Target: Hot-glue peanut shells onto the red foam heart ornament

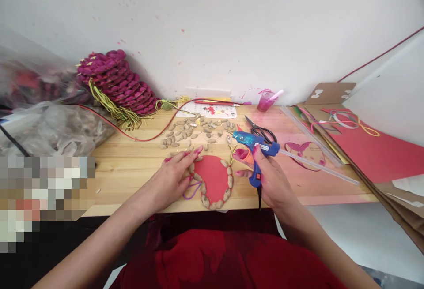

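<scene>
Near the table's front edge lies a red paper shape (212, 176), with peanuts in their shells (229, 181) set along much of its rim. My left hand (177, 174) rests at the shape's upper left edge, fingers stretched out over the peanuts there; its fingertips partly hide them. A purple cord loop (192, 194) sticks out beside that hand. Right of the shape, my right hand (273, 181) is closed round the handle of a blue hot glue gun (250, 141). Its nozzle points left toward loose peanuts (180, 135), and a clear glue stick (318, 165) extends from its back.
Black scissors (261, 132) lie behind the glue gun. A heart-shaped piece (306, 154) and cardboard with red paper (387, 148) are at right. A magenta bundle (115, 84) leans on the wall; a plastic bag (62, 125), a red cord (130, 138) and a pink cup (264, 102) are around.
</scene>
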The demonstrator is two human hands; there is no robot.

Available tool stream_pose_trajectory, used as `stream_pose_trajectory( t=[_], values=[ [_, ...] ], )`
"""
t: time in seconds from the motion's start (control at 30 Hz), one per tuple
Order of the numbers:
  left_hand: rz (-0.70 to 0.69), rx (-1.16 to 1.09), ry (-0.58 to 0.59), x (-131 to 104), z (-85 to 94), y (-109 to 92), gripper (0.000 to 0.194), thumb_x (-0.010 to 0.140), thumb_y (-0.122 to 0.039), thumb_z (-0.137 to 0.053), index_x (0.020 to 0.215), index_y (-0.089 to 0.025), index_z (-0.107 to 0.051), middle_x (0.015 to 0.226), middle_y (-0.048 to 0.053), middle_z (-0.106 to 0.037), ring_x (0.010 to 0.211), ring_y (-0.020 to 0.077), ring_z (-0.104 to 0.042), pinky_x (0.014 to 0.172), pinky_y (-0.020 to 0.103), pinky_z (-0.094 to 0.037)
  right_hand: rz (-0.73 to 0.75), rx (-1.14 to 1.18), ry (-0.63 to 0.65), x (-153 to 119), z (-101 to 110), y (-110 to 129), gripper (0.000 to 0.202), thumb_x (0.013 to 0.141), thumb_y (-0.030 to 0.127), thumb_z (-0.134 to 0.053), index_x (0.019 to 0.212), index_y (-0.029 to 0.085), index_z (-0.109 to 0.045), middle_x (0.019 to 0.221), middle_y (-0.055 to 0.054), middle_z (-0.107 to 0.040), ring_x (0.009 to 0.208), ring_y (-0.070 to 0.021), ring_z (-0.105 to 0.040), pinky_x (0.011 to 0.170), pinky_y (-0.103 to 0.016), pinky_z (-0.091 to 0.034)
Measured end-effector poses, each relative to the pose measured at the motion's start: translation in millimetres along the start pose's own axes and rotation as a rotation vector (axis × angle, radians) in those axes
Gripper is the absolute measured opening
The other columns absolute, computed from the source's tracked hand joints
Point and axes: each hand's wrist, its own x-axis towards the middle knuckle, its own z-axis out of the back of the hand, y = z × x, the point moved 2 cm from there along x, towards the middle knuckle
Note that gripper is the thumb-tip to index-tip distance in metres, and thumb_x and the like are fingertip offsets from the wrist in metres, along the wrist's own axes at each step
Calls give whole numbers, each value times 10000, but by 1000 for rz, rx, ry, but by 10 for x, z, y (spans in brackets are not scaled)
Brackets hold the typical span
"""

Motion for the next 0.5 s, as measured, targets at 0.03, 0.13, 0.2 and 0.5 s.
stream_pose_trajectory(
  t=[0.03, 0.13, 0.2, 0.5],
  values=[
    [10, 8, 6, 4, 6, 7, 749, 850, -99, -469, 1566, -231, -290, 1410, 124, -558, 1326, 262, -504, 1082, 468, -452, -5, 3, 4, -17, 3, -10, 389, 824, 547, -719, 1051, 231, -733, 1128, -43, -773, 1026, -275, -725, 596, -300, -635],
    [41, 22, 19, -3, 19, 11, 769, 844, -92, -477, 1571, -241, -277, 1410, 114, -556, 1313, 254, -512, 1082, 447, -450, -51, 10, 17, -62, 12, -46, 407, 826, 568, -709, 1057, 235, -747, 1137, -50, -779, 1018, -282, -733, 622, -315, -641],
    [56, 23, 16, -16, 22, 9, 777, 841, -89, -486, 1572, -247, -275, 1400, 114, -557, 1293, 249, -529, 1078, 437, -451, -99, 1, 4, -74, 24, -73, 410, 819, 583, -709, 1034, 237, -756, 1121, -49, -787, 963, -270, -751, 626, -308, -639],
    [61, 24, -33, -31, -5, -1, 706, 870, -182, -572, 1539, -240, -354, 1362, 121, -594, 1251, 275, -553, 1053, 461, -459, -32, 73, -99, 50, 71, -108, 372, 769, 530, -785, 1019, 256, -748, 1107, -9, -786, 1023, -260, -741, 738, -328, -656]
  ],
)
